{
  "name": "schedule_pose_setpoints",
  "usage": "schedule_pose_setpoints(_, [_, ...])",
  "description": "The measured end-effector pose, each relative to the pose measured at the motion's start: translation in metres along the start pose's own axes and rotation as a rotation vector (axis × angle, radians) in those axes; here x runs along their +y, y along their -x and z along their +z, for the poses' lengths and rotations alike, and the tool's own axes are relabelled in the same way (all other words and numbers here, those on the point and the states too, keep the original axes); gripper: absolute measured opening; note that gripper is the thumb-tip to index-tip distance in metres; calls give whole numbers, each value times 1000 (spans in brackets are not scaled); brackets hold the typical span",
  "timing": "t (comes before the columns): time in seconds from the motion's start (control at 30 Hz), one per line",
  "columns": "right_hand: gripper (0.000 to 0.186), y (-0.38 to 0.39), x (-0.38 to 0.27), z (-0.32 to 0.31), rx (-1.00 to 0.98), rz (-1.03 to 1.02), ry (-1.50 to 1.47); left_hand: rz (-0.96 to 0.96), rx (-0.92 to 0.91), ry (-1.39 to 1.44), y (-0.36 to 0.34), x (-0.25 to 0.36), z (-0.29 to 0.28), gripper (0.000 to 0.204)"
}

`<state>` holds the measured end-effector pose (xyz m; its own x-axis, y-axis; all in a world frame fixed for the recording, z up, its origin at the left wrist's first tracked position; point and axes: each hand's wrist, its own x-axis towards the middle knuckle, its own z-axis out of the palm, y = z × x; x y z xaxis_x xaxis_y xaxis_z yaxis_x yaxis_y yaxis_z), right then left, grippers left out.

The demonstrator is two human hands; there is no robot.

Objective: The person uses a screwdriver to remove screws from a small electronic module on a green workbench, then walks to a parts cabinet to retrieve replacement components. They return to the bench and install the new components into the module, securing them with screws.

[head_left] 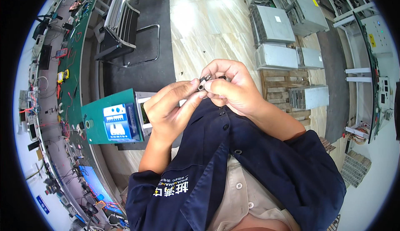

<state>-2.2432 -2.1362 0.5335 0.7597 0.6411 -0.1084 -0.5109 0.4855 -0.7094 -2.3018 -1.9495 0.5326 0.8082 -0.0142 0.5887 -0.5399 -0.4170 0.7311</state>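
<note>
Both hands meet in front of my chest, around a small dark metal part with a round hole at one end (pixel 201 86). Thumb and fingers of my left hand (pixel 168 108) pinch it from the left. From the other side, the thumb and curled fingers of my right hand (pixel 235 87) close on the same part. A dark bit also shows between the right hand's fingers; whether it belongs to that part I cannot tell. The fingers cover much of the part, so its exact kind is unclear.
A blue-and-white boxy device (pixel 118 122) stands on a green surface at my left, joining a long green workbench (pixel 85 43) with meters, wires and tools. Beyond are a metal-framed chair (pixel 121 24), grey metal cases (pixel 273 24) and wooden pallets (pixel 275 81). White shelving (pixel 358 70) lines the right.
</note>
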Motion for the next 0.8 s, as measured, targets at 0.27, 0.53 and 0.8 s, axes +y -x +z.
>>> schedule_pose_setpoints(0.27, [14,-233,-74,-66,-12,107,-31,-6,53,-84,-174,-164,-2,30])
schedule_pose_setpoints(0.53, [14,-476,-245,-158,-115,162,-19,-135,164,-131,-428,-294,51,30])
schedule_pose_setpoints(0.8, [12,-699,-368,-203,-174,196,41,-100,208,-193,-634,-427,48,27])
